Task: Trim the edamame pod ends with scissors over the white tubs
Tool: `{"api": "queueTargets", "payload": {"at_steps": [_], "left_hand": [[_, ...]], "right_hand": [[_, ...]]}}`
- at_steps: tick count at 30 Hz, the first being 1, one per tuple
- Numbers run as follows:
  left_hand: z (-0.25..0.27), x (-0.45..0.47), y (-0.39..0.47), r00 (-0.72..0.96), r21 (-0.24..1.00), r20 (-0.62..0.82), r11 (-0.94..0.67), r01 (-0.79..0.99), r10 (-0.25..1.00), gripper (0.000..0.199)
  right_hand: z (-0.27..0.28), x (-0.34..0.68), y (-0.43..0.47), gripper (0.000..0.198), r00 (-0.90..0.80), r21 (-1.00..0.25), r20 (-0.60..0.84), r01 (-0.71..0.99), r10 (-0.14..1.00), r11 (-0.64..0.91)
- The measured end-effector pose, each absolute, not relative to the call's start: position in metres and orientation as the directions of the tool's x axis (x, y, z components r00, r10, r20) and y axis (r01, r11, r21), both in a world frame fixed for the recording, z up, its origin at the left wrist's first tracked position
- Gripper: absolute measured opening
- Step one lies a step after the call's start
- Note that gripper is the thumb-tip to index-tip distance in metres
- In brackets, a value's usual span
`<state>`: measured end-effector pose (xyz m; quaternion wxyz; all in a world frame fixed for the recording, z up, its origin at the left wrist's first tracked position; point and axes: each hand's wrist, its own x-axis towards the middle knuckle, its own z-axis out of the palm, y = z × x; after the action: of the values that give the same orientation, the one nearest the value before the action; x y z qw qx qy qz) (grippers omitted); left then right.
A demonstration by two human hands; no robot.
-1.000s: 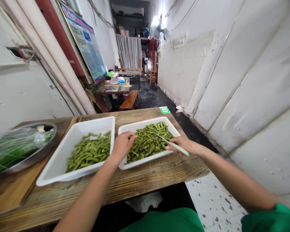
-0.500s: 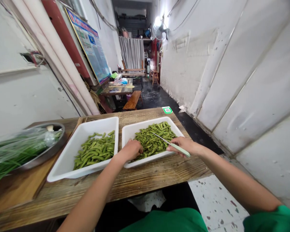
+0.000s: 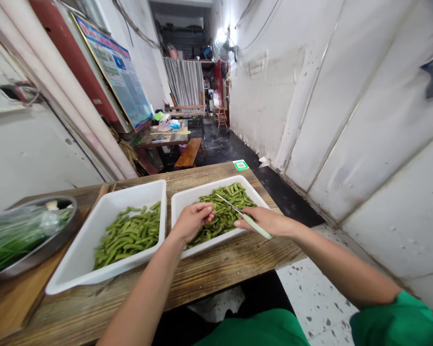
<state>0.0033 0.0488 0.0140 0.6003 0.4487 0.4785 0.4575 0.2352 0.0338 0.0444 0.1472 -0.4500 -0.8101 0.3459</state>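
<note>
My right hand point(image 3: 261, 220) is closed around a pair of scissors point(image 3: 253, 226) with pale green handles, the blades pointing forward and left over the right white tray point(image 3: 176, 203). Green edamame pods point(image 3: 238, 194) fill much of that tray. Just above its left part, the fingertips of my left hand point(image 3: 195, 220) are pinched together on what looks like a single edamame pod, mostly hidden by the fingers. The left white tray point(image 3: 70, 262) stands beside it, with more edamame pods point(image 3: 130, 235) heaped toward its right side.
Both trays stand on a wooden table point(image 3: 187, 283). At the left, a metal bowl point(image 3: 74, 216) holds bagged green stalks point(image 3: 14, 240) on a wooden board point(image 3: 18, 302). A QR code card point(image 3: 240, 165) lies at the far edge. Beyond are a bench point(image 3: 188, 153) and a smaller table point(image 3: 162, 137).
My left hand has risen from among the pods, its fingertips now pinched near the scissors. My right hand still holds the scissors. The whole view has shifted slightly.
</note>
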Motion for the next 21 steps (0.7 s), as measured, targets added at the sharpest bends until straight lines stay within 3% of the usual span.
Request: {"api": "queueTargets", "payload": {"at_steps": [4, 14, 21], "left_hand": [[0.018, 0.017, 0.044, 0.104, 0.949, -0.154, 0.176, -0.262, 0.983, 0.035], [0.018, 0.026, 0.040, 0.118, 0.955, -0.150, 0.175, -0.240, 0.982, 0.025], [0.016, 0.026, 0.043, 0.189, 0.906, -0.241, 0.291, -0.309, 0.952, 0.023]], "right_hand": [[0.049, 0.234, 0.031, 0.040, -0.537, -0.665, -0.042, 0.644, 0.842, 0.378], [0.045, 0.237, 0.033, 0.044, -0.573, -0.665, 0.033, 0.599, 0.819, 0.446], [0.036, 0.238, 0.034, 0.045, -0.529, -0.606, 0.023, 0.667, 0.848, 0.433]]}}
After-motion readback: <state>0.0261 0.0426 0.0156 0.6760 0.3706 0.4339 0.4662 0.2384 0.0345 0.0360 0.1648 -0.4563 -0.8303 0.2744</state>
